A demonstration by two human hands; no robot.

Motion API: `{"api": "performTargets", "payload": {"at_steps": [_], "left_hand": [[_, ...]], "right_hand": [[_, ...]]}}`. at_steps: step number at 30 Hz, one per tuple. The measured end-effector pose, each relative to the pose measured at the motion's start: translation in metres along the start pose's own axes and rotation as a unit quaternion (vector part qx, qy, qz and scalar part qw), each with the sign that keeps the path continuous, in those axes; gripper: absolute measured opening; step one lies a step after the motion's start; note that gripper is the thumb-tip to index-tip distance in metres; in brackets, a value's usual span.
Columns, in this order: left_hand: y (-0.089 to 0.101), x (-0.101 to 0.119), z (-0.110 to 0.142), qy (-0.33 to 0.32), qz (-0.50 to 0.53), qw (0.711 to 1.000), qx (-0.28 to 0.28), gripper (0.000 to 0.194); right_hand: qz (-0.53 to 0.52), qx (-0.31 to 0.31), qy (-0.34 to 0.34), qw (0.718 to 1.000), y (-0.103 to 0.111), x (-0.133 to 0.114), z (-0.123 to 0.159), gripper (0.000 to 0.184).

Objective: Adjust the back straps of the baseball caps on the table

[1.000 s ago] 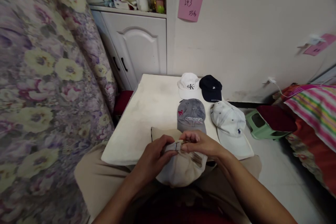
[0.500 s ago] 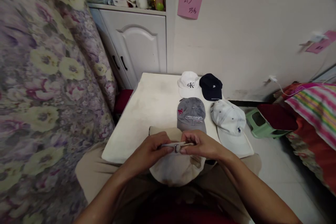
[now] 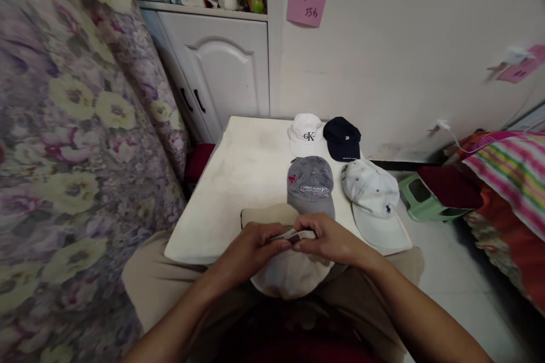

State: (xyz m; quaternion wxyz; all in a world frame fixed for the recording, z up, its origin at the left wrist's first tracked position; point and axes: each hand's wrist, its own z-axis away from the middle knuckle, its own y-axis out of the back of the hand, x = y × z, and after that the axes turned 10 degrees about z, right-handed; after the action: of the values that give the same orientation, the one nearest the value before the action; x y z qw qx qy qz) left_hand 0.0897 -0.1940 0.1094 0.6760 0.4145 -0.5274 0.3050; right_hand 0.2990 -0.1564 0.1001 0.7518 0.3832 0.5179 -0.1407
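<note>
A beige baseball cap (image 3: 293,275) is at the table's near edge, close to my lap, its brim pointing away from me. My left hand (image 3: 261,244) pinches one end of the cap's back strap between thumb and fingers. From the other side, my right hand (image 3: 319,235) grips the strap's other end. The two thumbs nearly meet, and the fingers partly cover the strap and its buckle. Just beyond my hands lies a grey cap (image 3: 310,184) with white lettering and a red patch.
On the cream-topped table (image 3: 251,159) also lie a white CK cap (image 3: 306,135), a navy cap (image 3: 342,139) and a pale cap (image 3: 377,201) at the right edge. A floral curtain (image 3: 85,181) hangs left. A green stool (image 3: 419,198) stands right; a white cabinet (image 3: 225,68) stands behind.
My hands have come closer together on the strap. The metal buckle, visible between them before, is now mostly covered by fingers. The other caps stay where they were.
</note>
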Motion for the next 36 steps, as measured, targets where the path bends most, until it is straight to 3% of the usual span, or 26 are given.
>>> {"api": "performTargets", "payload": {"at_steps": [12, 17, 25, 30, 36], "left_hand": [[0.012, -0.01, -0.003, 0.016, -0.014, 0.999, -0.03, 0.036], [0.008, -0.005, -0.005, 0.0, -0.025, 1.0, -0.01, 0.037], [-0.006, -0.01, -0.013, 0.0, -0.017, 0.999, 0.037, 0.041], [-0.008, -0.007, -0.014, -0.007, -0.008, 1.0, 0.015, 0.039], [-0.014, -0.002, -0.016, -0.031, -0.024, 0.999, -0.004, 0.029]], "right_hand": [[-0.088, -0.003, -0.022, 0.996, 0.006, 0.013, -0.003, 0.015], [-0.092, -0.015, 0.003, 0.996, 0.012, 0.013, -0.002, 0.024], [-0.112, 0.035, 0.006, 0.993, 0.007, 0.02, -0.002, 0.03], [-0.144, 0.018, 0.008, 0.989, 0.012, 0.025, -0.001, 0.03], [-0.054, 0.017, 0.009, 0.998, 0.016, 0.018, 0.006, 0.023]]}}
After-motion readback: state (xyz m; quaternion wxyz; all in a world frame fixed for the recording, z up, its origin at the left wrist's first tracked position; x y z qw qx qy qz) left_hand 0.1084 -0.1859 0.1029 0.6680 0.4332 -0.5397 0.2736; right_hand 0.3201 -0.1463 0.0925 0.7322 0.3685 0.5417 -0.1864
